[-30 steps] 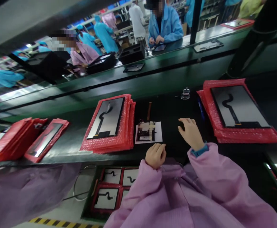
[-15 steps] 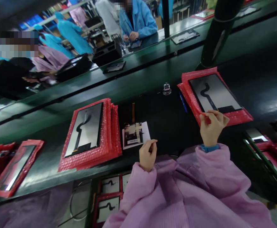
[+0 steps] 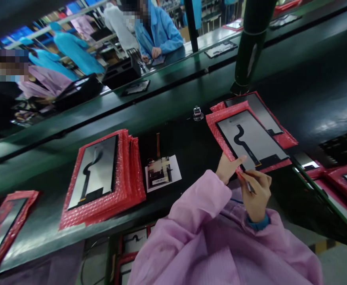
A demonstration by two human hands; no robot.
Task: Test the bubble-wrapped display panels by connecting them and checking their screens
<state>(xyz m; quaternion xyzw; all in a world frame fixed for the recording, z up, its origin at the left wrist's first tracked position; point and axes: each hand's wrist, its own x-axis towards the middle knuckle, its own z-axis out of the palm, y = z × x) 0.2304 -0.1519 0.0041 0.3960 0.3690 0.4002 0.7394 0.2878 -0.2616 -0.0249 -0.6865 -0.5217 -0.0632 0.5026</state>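
A grey screen panel (image 3: 247, 134) with a black curved flex cable lies on a red bubble-wrap sleeve (image 3: 213, 123), tilted up off the one beneath it. My left hand (image 3: 228, 165) grips its near left corner, thumb on top and fingers hidden underneath. Beside it my right hand (image 3: 256, 194) pinches the edge of the red bubble wrap at that corner. Behind the raised panel, a second screen panel (image 3: 267, 114) rests on its own red sleeve. Left of my hands, a small black circuit module (image 3: 159, 174) sits on a white sheet (image 3: 176, 170).
A stack of red sleeves (image 3: 134, 170) with a screen panel (image 3: 94, 170) on top stands on the bench at left. A small metal fitting (image 3: 197, 114) and a green post (image 3: 247, 59) stand farther back. Red-wrapped panels (image 3: 342, 178) lie low at right. Co-workers sit across.
My left hand has moved right, from near the white sheet to the panel's corner. The top panel and its sleeve have been drawn nearer, uncovering another behind. The view has shifted slightly.
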